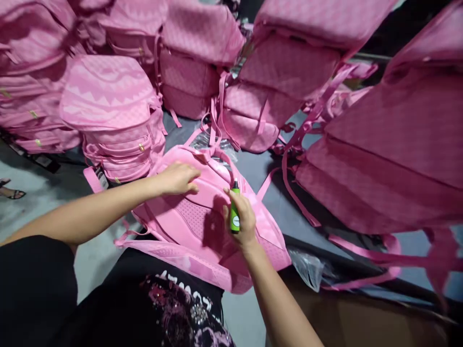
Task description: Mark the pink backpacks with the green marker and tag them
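A pink backpack [197, 217] lies tilted at the table's near edge against my body, its padded back panel and shoulder straps facing up. My left hand [179, 178] rests on the upper part of this panel, fingers curled in against the fabric. In my right hand [243, 217] is a bright green marker [235, 209] with a black collar and a pale tip pointing up and away from me. The fingers wrap round its barrel above the panel, and the hand's shadow falls on the mesh padding.
Several pink backpacks stand along the grey table [258, 173], among them a zigzag-patterned backpack [112, 106] and a large backpack [390, 154]. Loose straps [300, 193] trail across the surface. Clear plastic wrap [307, 267] lies by the front edge. A sandalled foot [12, 193] shows at far left.
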`<act>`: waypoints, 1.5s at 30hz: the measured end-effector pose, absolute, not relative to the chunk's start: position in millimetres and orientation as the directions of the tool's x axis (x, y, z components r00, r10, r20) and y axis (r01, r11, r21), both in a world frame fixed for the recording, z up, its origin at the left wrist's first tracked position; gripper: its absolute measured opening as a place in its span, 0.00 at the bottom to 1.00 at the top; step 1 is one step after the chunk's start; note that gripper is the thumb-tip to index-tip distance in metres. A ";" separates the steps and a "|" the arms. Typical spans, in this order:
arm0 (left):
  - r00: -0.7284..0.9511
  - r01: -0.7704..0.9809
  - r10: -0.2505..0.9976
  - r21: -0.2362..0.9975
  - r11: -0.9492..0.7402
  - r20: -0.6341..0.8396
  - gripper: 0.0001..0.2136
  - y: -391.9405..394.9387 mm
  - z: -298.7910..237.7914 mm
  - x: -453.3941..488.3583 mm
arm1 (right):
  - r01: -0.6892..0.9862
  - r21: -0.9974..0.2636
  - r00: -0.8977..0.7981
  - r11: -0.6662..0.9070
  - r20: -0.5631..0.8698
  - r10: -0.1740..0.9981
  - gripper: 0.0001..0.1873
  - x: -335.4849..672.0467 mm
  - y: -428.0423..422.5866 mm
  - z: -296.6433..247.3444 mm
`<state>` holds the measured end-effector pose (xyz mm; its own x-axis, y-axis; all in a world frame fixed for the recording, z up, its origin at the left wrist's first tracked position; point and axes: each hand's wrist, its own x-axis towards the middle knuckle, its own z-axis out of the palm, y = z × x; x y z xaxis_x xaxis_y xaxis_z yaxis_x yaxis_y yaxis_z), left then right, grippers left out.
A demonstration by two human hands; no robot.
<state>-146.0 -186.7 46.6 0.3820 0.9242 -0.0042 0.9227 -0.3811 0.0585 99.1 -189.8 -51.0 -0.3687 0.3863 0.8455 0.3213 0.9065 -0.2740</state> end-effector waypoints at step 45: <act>0.523 0.852 0.838 -0.132 -0.507 0.159 0.50 -102.1 -21.6 -158.8 | 0.451 -0.759 -0.320 0.470 0.354 0.879 0.13 47.5 -141.6 -48.2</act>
<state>-158.8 -102.1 -21.6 0.5229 0.8375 0.1586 0.8519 -0.5068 -0.1320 47.5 -141.6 -48.2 -0.3202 0.8786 0.3544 0.4510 0.4703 -0.7586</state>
